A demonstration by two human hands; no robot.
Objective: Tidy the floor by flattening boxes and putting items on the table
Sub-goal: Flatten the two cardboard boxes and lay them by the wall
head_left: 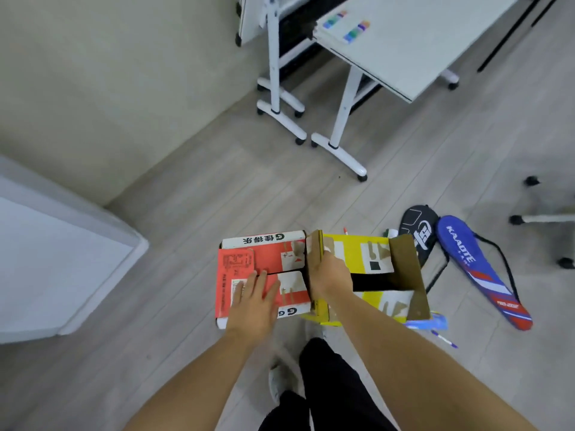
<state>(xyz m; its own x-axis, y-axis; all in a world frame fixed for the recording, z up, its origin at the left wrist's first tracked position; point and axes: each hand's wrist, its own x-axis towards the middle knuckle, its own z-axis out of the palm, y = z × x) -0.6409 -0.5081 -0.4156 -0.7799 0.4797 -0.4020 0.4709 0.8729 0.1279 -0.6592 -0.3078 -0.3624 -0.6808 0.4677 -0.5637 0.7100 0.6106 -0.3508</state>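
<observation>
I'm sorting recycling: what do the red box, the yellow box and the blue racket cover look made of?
The red box: printed cardboard, fairly matte; its folded flaps show torn brown patches. The yellow box: cardboard too, plain brown on the inside of its raised flaps. The blue racket cover: probably synthetic fabric, going by its slight sheen and printed stripes.

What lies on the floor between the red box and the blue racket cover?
The yellow box, its brown flaps raised; the right hand grips one flap. The head view shows this.
</observation>
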